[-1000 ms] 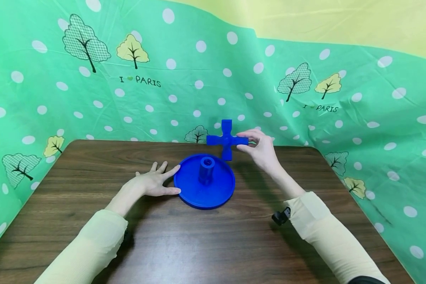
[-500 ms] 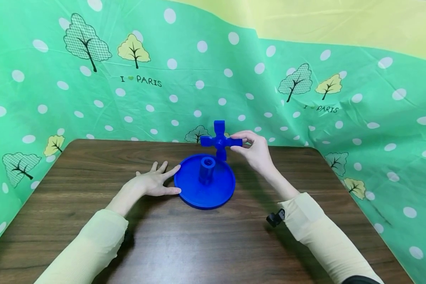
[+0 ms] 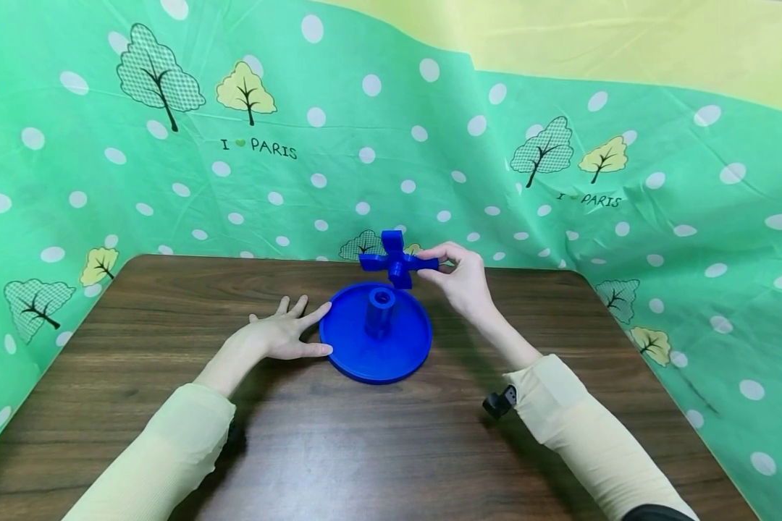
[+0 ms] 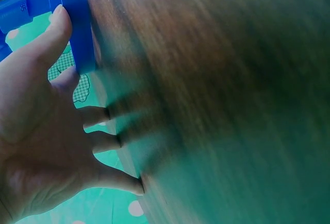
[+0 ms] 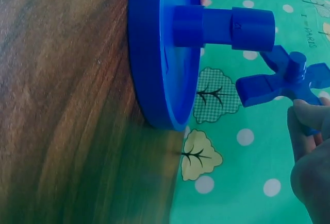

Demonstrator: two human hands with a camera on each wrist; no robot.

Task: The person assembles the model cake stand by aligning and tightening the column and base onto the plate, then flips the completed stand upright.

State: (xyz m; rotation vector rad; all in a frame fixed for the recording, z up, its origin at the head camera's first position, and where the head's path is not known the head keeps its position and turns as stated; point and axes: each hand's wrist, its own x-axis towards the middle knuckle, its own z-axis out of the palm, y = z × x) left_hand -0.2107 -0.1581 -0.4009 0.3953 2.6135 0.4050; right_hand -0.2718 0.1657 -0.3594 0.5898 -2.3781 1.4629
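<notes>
A round blue base [image 3: 345,354] with a raised rim lies flat on the table, its hollow upright post [image 3: 379,318] rising from the middle. At its left edge my left hand [image 3: 274,339] has its fingers spread, thumb and forefinger touching the rim. Above and behind the post is a blue four-armed cross piece [image 3: 394,262], tilted. My right hand [image 3: 464,281] pinches one arm of that cross between thumb and fingers. In the right wrist view, a short round stub [image 5: 296,65] sticks out from the cross's centre, and the cross is apart from the post.
The brown wood-grain table [image 3: 287,441] bears the base. Close behind the table hangs a green cloth [image 3: 339,181] with white dots and printed trees. A small black camera [image 3: 499,402] sits at my right cuff.
My right hand has carried the cross leftward, closer over the post, and the cross has tipped from facing me toward lying flatter. The left hand and the base stay where they were.
</notes>
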